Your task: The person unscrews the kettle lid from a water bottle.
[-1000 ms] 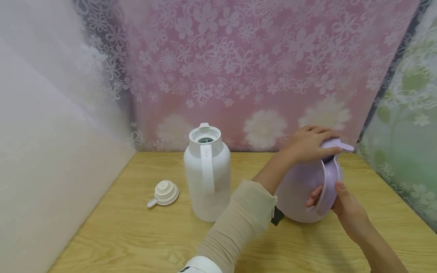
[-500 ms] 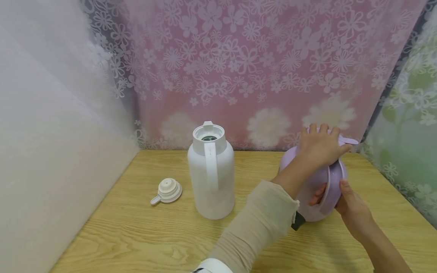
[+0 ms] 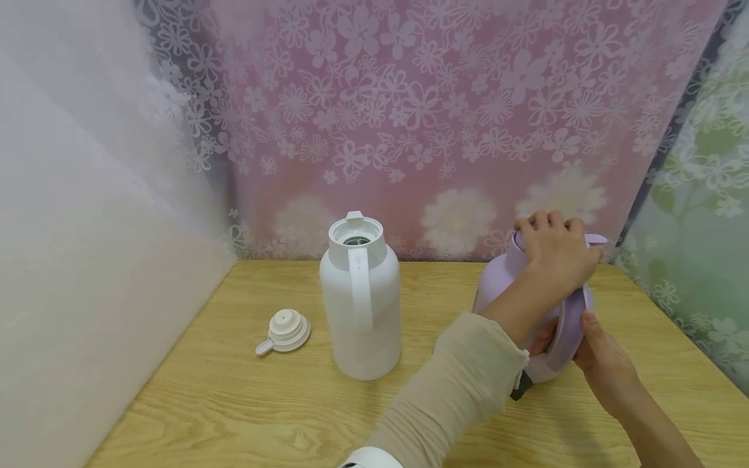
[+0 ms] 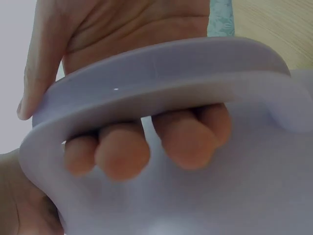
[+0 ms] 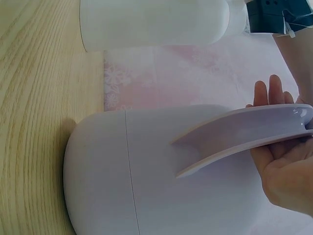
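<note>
A lilac thermos jug (image 3: 494, 286) stands at the right of the table, with its handle toward the front right. My left hand (image 3: 556, 253) lies over its lilac lid (image 3: 597, 239), fingers bent over the far edge and thumb at the right. My right hand (image 3: 608, 370) grips the handle (image 3: 576, 328). In the left wrist view several fingertips (image 4: 122, 152) come through the handle loop, and part of the left hand (image 4: 24, 200) shows at lower left. The right wrist view shows the jug body (image 5: 161, 181) and the right hand (image 5: 288, 171) on its handle. The left hand hides most of the lid.
A white thermos jug (image 3: 374, 305) stands uncovered left of the arms. Its white stopper (image 3: 287, 328) lies on the wooden table (image 3: 222, 403) farther left. A flowered pink sheet (image 3: 409, 130) hangs behind, with pale sheets at both sides.
The left hand has shifted right and turned on top of the lilac lid, whose lever now lies more level. The right hand keeps its grip on the handle.
</note>
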`<state>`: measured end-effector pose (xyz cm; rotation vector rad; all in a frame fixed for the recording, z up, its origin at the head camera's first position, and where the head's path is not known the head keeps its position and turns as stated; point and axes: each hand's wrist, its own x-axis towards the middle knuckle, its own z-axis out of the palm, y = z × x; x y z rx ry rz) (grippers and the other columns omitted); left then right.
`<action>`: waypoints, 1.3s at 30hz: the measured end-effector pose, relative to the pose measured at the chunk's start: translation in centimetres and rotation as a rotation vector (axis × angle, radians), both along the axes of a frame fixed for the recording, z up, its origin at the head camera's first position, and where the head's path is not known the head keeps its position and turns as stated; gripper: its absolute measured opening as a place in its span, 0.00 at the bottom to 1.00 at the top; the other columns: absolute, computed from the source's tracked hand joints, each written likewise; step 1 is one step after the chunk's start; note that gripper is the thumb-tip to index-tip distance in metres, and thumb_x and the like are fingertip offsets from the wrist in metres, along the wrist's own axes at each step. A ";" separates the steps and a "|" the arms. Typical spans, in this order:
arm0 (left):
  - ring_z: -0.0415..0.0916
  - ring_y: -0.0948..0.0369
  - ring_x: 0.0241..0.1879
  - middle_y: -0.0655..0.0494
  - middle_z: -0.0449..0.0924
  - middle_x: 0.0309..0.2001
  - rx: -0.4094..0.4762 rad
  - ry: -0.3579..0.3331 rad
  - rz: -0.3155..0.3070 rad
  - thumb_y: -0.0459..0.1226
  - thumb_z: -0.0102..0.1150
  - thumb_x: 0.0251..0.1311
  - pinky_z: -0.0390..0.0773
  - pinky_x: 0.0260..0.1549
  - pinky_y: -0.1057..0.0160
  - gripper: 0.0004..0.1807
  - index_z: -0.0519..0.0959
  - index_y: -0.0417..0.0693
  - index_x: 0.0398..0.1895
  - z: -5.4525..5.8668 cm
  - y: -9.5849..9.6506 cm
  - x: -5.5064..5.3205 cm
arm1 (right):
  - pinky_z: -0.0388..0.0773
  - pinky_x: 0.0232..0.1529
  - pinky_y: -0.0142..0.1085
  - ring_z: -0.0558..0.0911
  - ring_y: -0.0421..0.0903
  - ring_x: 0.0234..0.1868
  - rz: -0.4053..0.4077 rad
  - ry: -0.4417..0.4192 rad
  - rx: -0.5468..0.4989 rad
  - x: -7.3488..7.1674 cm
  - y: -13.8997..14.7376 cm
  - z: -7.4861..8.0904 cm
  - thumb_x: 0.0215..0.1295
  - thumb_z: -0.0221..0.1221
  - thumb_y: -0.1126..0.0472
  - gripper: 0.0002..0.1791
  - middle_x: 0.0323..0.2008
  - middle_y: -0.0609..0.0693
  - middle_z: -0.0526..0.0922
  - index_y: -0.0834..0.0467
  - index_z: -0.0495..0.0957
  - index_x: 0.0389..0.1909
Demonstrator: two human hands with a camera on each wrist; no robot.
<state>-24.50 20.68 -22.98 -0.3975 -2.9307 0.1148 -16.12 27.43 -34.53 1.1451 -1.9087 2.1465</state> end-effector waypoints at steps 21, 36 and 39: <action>0.36 0.69 0.67 0.77 0.41 0.69 0.094 -0.048 -0.633 0.64 0.35 0.61 0.41 0.62 0.68 0.31 0.51 0.76 0.68 -0.7 -6.0 -4.0 | 0.71 0.45 0.33 0.80 0.46 0.39 -0.039 -0.048 0.042 0.6 -0.4 0.6 0.73 0.14 0.59 0.33 0.36 0.52 0.81 0.62 0.72 0.44; 0.43 0.68 0.66 0.75 0.48 0.67 0.100 -0.001 -0.564 0.62 0.33 0.63 0.44 0.61 0.70 0.31 0.49 0.74 0.70 -1.2 -5.7 -3.1 | 0.71 0.45 0.32 0.80 0.45 0.40 -0.058 -0.078 0.070 0.6 -0.3 0.6 0.73 0.14 0.59 0.33 0.36 0.51 0.81 0.60 0.72 0.44; 0.42 0.66 0.66 0.76 0.47 0.67 0.090 -0.028 -0.488 0.63 0.30 0.63 0.43 0.61 0.68 0.30 0.47 0.76 0.69 -1.1 -5.1 -2.6 | 0.71 0.45 0.32 0.80 0.44 0.39 -0.065 -0.081 0.063 0.6 -0.3 0.6 0.74 0.15 0.58 0.33 0.35 0.50 0.82 0.60 0.73 0.43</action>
